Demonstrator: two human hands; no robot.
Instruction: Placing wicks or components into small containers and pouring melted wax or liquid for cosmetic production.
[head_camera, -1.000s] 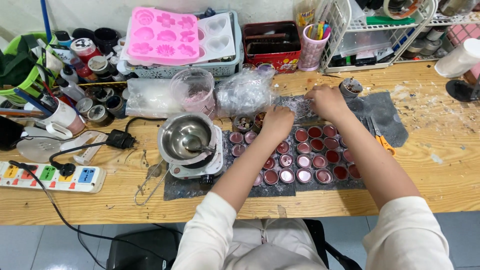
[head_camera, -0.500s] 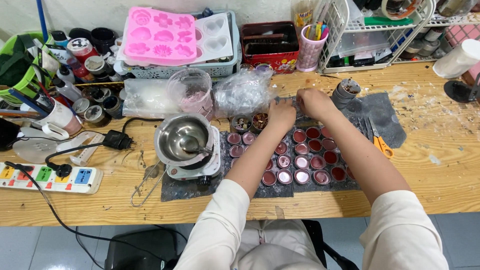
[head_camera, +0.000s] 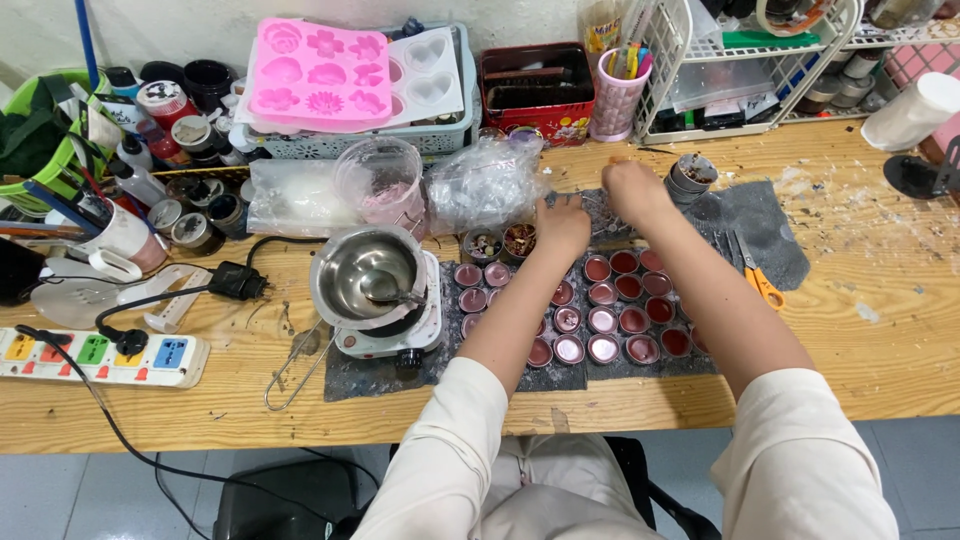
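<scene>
My left hand (head_camera: 563, 226) sits at the far edge of the dark mat (head_camera: 760, 225), fingers curled down, just past the rows of small round tins (head_camera: 610, 320) w/ pinkish-red fill. Can't tell if it's pinching anything, as the fingertips are hidden under the knuckles. My right hand (head_camera: 633, 190) is a bit further back, near the stacked little tins (head_camera: 692, 174), fingers also bent down onto the mat; grip not visible either.

The filled tins lie between my forearms, packed touching each other in rows. I'd judge them light, thin metal, stiff but easy to tip, and the fill looks glossy (prob. still soft or liquid in some), so best taken by the rim w/ thumb and finger on opposite sides, kept level. Sides could be slick if wax ran over.

Just left of the tins: a steel bowl (head_camera: 368, 275) on a small hotplate (head_camera: 390, 335), spoon in it. Behind my left hand, a crumpled clear plastic bag (head_camera: 485, 185) and a clear measuring cup (head_camera: 383, 180). Orange-handled scissors (head_camera: 757, 280) lie on the mat's right side, apart from the tins. Pink flower mould (head_camera: 320, 75) at the back on a basket.
</scene>
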